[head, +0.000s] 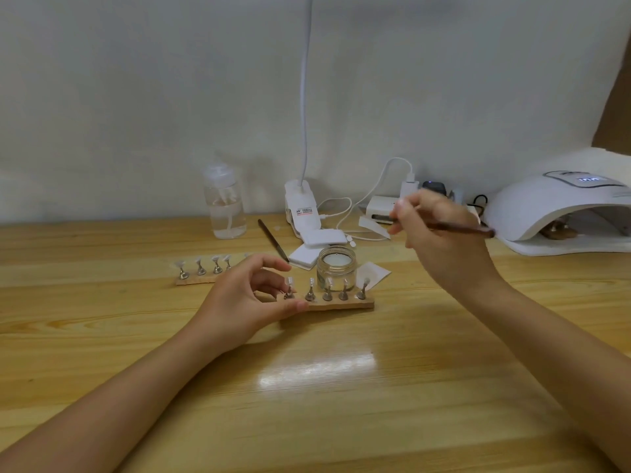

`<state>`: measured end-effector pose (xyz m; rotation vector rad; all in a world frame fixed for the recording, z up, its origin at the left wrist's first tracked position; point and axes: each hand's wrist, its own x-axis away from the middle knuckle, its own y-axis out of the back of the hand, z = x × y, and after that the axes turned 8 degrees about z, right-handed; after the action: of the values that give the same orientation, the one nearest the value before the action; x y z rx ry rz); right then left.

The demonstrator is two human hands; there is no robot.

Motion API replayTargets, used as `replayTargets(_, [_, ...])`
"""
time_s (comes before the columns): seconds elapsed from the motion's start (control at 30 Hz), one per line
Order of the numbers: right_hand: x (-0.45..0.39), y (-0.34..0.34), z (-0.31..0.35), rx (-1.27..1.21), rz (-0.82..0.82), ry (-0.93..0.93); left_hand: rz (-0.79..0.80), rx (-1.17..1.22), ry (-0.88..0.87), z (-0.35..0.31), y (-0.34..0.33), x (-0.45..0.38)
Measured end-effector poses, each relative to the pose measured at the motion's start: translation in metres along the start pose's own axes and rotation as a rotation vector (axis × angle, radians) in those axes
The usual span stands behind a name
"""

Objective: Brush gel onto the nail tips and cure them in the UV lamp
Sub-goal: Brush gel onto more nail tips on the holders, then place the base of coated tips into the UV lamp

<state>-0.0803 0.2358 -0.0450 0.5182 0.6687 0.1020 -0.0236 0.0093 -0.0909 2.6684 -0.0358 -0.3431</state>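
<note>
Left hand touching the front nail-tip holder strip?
Touching. Head view: left hand grips the strip's left end, thumb on its front edge.

Little can be read here. The UV lamp [560,206] at the right edge of the table has a small lit display [589,179] on its top, showing pale characters that look like digits, but they are too blurred to make out (perhaps two or three figures, no more can be told). The white lamp clip [302,208] standing near the wall carries a label [304,211] with a red band and rows of small dark print; the print is far too small to read.
</note>
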Motion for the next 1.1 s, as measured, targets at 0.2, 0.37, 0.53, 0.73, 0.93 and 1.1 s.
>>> replayTargets(0.2, [0.004,0.006,-0.014,0.635,0.429,0.088,-0.041,0.094,-0.005,-0.005,0.002,0.002])
replayTargets(0.37, [0.007,0.001,-0.014,0.744,0.588,0.066,-0.108,0.168,-0.032,-0.007,0.004,0.003])
replayTargets(0.53, [0.008,0.000,-0.011,0.764,0.638,0.126,-0.125,0.212,-0.051,-0.008,0.004,0.002])
replayTargets(0.73, [0.005,0.000,-0.010,0.776,0.726,0.164,-0.137,0.226,-0.056,-0.008,0.002,0.002])
replayTargets(0.93, [-0.001,0.008,-0.012,0.623,0.763,0.055,-0.162,0.243,-0.085,-0.015,-0.001,0.005])
replayTargets(1.1, [-0.013,0.038,-0.015,0.353,0.776,-0.153,-0.123,0.268,-0.171,-0.043,-0.006,-0.001])
